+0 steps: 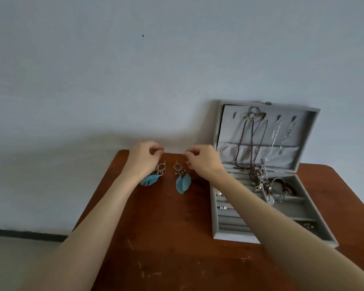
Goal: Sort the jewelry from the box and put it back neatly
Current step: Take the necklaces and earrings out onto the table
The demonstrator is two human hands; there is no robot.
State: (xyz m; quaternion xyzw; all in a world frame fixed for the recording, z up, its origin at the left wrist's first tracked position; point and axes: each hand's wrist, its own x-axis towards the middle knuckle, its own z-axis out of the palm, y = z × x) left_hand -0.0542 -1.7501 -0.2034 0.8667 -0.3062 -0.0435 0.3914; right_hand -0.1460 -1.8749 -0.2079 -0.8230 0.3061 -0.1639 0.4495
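The table [177, 238] is reddish-brown wood with pale scratches. On it, at about eleven o'clock from its middle, lie two earrings: the left earring [152, 175] and the right earring [182, 179] each have light blue feathers under dull silver rings with dark beads. At two o'clock, the jewelry box [221, 236] is light grey inside and out, holding brownish-purple and silver necklaces [252, 143]. The wall [135, 70] is pale blue-grey.

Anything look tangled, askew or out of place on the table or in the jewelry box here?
Yes. In the open jewelry box, necklaces hanging from the lid trail down into a tangled heap spilling across the tray's dividers. The two blue feather earrings lie on the table, not matched in angle. The tabletop shows pale scratches.
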